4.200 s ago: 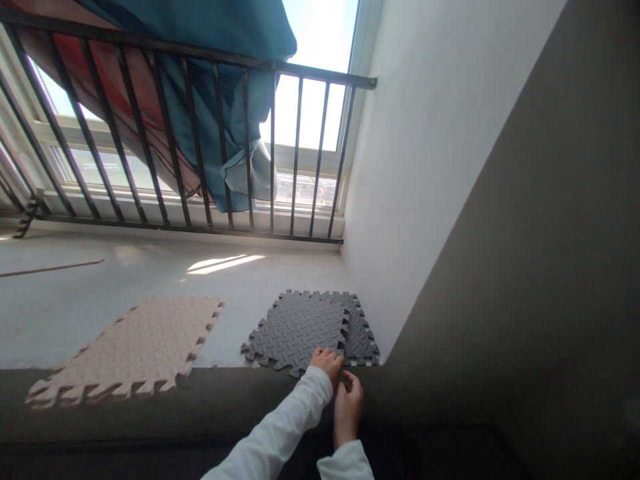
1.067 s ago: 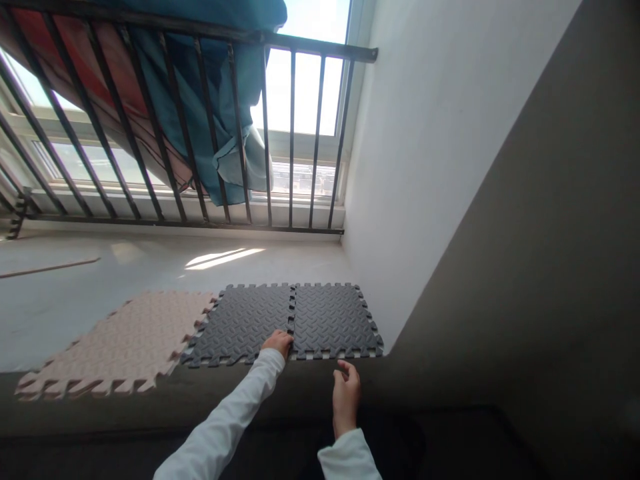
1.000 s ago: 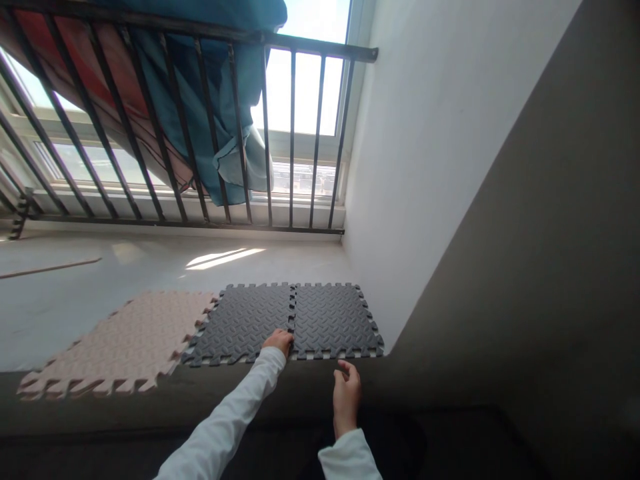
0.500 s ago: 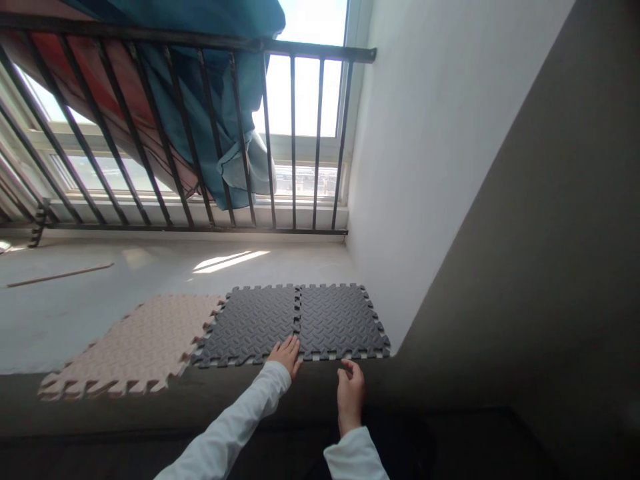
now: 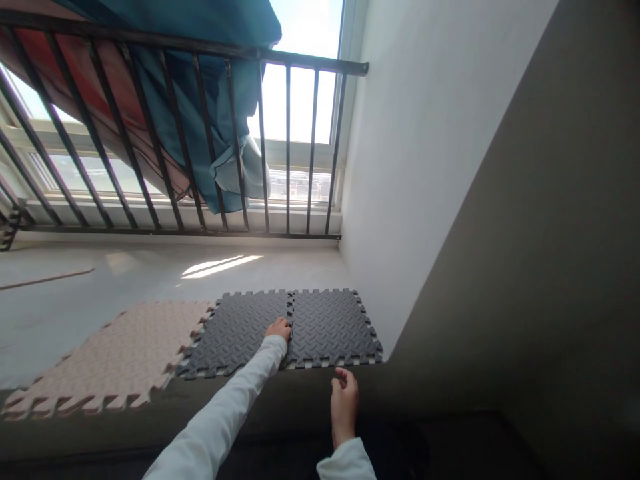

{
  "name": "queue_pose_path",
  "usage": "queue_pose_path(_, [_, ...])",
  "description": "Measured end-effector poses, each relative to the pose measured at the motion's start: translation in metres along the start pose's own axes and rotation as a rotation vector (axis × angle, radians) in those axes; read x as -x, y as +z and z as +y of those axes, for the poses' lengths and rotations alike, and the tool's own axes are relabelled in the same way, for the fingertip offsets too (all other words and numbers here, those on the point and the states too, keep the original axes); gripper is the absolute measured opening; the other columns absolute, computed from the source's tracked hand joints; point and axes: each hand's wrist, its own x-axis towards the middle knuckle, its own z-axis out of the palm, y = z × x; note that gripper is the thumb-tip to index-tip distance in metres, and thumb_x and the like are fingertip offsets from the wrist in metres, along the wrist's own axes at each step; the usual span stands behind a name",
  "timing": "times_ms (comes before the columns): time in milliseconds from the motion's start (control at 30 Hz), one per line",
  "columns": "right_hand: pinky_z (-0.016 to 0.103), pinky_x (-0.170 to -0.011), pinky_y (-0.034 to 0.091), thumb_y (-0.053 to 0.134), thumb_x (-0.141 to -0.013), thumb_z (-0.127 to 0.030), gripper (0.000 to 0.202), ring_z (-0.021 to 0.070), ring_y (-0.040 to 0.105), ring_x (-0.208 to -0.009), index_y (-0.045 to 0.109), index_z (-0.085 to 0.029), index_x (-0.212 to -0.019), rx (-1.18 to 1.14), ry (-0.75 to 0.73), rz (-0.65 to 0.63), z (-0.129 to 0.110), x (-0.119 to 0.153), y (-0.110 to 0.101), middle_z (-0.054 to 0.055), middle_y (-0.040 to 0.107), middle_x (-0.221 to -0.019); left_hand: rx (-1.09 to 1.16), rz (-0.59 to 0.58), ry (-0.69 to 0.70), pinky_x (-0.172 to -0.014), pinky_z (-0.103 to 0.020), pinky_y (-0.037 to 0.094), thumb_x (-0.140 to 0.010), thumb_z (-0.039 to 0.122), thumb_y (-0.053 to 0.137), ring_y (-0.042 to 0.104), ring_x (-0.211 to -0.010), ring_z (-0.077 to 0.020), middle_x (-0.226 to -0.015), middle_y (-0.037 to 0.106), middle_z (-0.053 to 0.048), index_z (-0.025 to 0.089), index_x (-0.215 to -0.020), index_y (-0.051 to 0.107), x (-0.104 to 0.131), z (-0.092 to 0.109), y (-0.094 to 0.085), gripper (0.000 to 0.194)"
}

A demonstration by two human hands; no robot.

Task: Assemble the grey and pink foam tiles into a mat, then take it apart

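Two dark grey foam mat tiles with a raised tread pattern lie side by side on the ledge. My left hand point(image 5: 279, 328) rests on the left grey tile point(image 5: 235, 327) close to the seam, its fingers bent down against the foam and nothing seen in its grasp. The right grey tile point(image 5: 333, 327) meets it along a toothed joint, where small gaps show. My right hand point(image 5: 345, 403) is just below that tile's front edge, fingers curled and thumb apart, holding nothing. A beige foam tile point(image 5: 115, 347) adjoins the grey ones on the left, jutting past the ledge's front edge.
A black metal railing point(image 5: 180, 133) runs along the window, with a blue and red curtain point(image 5: 215, 133) behind it. A white wall point(image 5: 400, 167) closes the right end of the ledge point(image 5: 150, 270). A thin stick point(image 5: 47, 279) lies at the left.
My left hand has moved away from me along the seam, from the front edge to the middle of the tiles, its fingers now more bent. My right hand stays near the front edge.
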Motion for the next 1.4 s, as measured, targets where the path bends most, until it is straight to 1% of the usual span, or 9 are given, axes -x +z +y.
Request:
queue_pose_path(167, [0.032, -0.088, 0.036, 0.038, -0.063, -0.015, 0.034, 0.0236, 0.050, -0.102, 0.059, -0.013, -0.090, 0.390, -0.224, -0.093, -0.012, 0.008, 0.003, 0.014, 0.055, -0.108, 0.016, -0.002, -0.043, -0.089, -0.029, 0.039, -0.075, 0.012, 0.040, 0.032, -0.121, -0.0163, -0.122, 0.049, -0.005, 0.024, -0.100, 0.060, 0.000, 0.005, -0.003, 0.034])
queue_pose_path(400, [0.041, -0.100, 0.021, 0.038, -0.063, -0.011, 0.057, 0.0225, 0.026, -0.125, 0.047, -0.013, -0.119, 0.807, -0.259, -0.295, -0.017, 0.015, 0.016, 0.008, 0.033, -0.136, 0.051, -0.003, -0.021, -0.091, -0.026, 0.036, -0.071, 0.014, 0.045, 0.036, -0.118, -0.0134, -0.118, 0.052, 0.000, 0.028, -0.098, 0.061, -0.004, -0.001, 0.005, 0.034])
queue_pose_path(500, [0.042, -0.101, 0.018, 0.037, -0.063, -0.013, 0.060, 0.0210, 0.023, -0.126, 0.044, -0.014, -0.123, 0.843, -0.262, -0.316, -0.013, 0.013, 0.020, 0.006, 0.030, -0.137, 0.054, -0.003, -0.022, -0.094, -0.031, 0.035, -0.071, 0.019, 0.045, 0.033, -0.121, -0.0171, -0.124, 0.048, -0.001, 0.027, -0.101, 0.060, -0.001, -0.002, 0.016, 0.035])
queue_pose_path(633, [0.042, -0.102, 0.018, 0.036, -0.064, -0.013, 0.060, 0.0203, 0.023, -0.126, 0.044, -0.015, -0.123, 0.845, -0.273, -0.310, -0.010, 0.011, 0.021, 0.005, 0.031, -0.137, 0.029, 0.063, 0.031, -0.103, -0.046, 0.020, -0.076, 0.028, 0.040, 0.015, -0.130, -0.0227, -0.141, 0.026, -0.003, 0.022, -0.117, 0.051, 0.006, -0.003, 0.029, 0.043])
queue_pose_path(733, [0.042, -0.101, 0.018, 0.036, -0.064, -0.012, 0.059, 0.0205, 0.025, -0.125, 0.045, -0.014, -0.122, 0.854, -0.282, -0.297, -0.010, 0.011, 0.022, 0.006, 0.033, -0.136, 0.028, 0.019, 0.067, -0.104, -0.051, 0.014, -0.079, 0.035, 0.035, 0.015, -0.130, -0.0222, -0.140, 0.029, -0.001, 0.026, -0.116, 0.051, 0.003, -0.009, 0.028, 0.042])
queue_pose_path(833, [0.043, -0.101, 0.020, 0.036, -0.064, -0.011, 0.058, 0.0209, 0.028, -0.124, 0.046, -0.014, -0.121, 0.870, -0.286, -0.285, -0.013, 0.011, 0.021, 0.007, 0.035, -0.134, 0.039, -0.038, 0.034, -0.105, -0.049, 0.013, -0.081, 0.037, 0.029, 0.023, -0.128, -0.0189, -0.138, 0.033, 0.000, 0.029, -0.119, 0.048, -0.008, -0.017, 0.023, 0.043])
queue_pose_path(1000, [0.043, -0.100, 0.022, 0.036, -0.065, -0.010, 0.056, 0.0211, 0.029, -0.124, 0.048, -0.015, -0.119, 0.894, -0.292, -0.294, -0.017, 0.011, 0.018, 0.007, 0.037, -0.133, 0.040, -0.082, -0.102, -0.105, -0.044, 0.017, -0.081, 0.042, 0.026, 0.016, -0.130, -0.0179, -0.144, 0.015, -0.004, 0.020, -0.134, 0.023, -0.027, -0.022, 0.021, 0.058])
queue_pose_path(1233, [0.043, -0.099, 0.024, 0.036, -0.065, -0.011, 0.054, 0.0210, 0.036, -0.120, 0.050, -0.016, -0.117, 0.900, -0.320, -0.249, -0.010, 0.006, 0.019, 0.007, 0.042, -0.129, 0.053, -0.107, -0.119, -0.105, -0.044, 0.016, -0.080, 0.045, 0.025, 0.011, -0.132, -0.0189, -0.144, 0.012, -0.002, 0.020, -0.135, 0.022, -0.050, -0.022, 0.014, 0.060])
queue_pose_path(1400, [0.043, -0.099, 0.026, 0.036, -0.066, -0.012, 0.053, 0.0206, 0.037, -0.119, 0.051, -0.019, -0.117, 0.921, -0.331, -0.247, -0.006, 0.003, 0.019, 0.005, 0.044, -0.128, 0.051, -0.090, -0.097, -0.105, -0.046, 0.015, -0.078, 0.048, 0.026, 0.007, -0.132, -0.0203, -0.145, 0.012, -0.001, 0.019, -0.134, 0.023, -0.056, -0.024, 0.021, 0.064])
